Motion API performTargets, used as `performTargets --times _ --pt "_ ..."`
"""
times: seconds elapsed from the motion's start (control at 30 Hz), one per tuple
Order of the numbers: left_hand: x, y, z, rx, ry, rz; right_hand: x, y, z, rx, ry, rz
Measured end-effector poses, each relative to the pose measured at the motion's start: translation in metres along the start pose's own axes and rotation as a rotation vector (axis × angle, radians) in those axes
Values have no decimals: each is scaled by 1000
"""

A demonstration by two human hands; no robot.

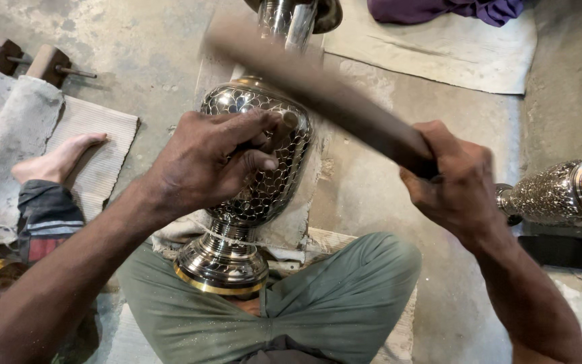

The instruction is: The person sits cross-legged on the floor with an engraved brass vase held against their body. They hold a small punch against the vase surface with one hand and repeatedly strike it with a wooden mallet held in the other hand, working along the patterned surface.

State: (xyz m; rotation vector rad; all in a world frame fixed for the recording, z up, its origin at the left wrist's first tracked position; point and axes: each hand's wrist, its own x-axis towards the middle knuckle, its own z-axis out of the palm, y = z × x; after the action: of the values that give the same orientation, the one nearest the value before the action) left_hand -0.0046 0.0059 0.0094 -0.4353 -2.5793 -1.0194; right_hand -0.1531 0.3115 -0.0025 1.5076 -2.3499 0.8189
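- The engraved metal vase (pixel 254 182) lies tilted across the person's lap, its polished foot with a brass-coloured rim toward the body and its neck pointing away
- The left hand (pixel 213 158) rests on the vase's rounded belly, fingers curled and pinching a short chisel-like punch (pixel 289 121) whose tip meets the scale-patterned surface
- The right hand (pixel 456 182) is off to the right of the vase, well apart from the left, and is closed firmly round the handle of a hammer (pixel 318 84)
- The hammer is blurred; its shaft runs up and left from the right fist, crossing above the upper part of the vase
- The vase sits between the two forearms, nearer the left hand, with the green trousers (pixel 331 296) under its foot
- A second decorated vase (pixel 564 192) lies on its side at the right edge, just past the right hand
- A dark phone (pixel 560 251) lies on the floor below that second vase
- A bare foot (pixel 58 158) rests on a ribbed mat (pixel 106 145) at the left
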Motion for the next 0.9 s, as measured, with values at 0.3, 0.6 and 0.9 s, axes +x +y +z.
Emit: performTargets --times 0.3,0.6,0.9 --pt "1 -3 1 -4 -27 -25 -1 0 3 113 -114 354" --pt "4 0 0 20 -43 -47 -10 13 6 -85 -19 -22" --pt "3 -1 1 18 6 20 -7 14 8 -150 -71 54"
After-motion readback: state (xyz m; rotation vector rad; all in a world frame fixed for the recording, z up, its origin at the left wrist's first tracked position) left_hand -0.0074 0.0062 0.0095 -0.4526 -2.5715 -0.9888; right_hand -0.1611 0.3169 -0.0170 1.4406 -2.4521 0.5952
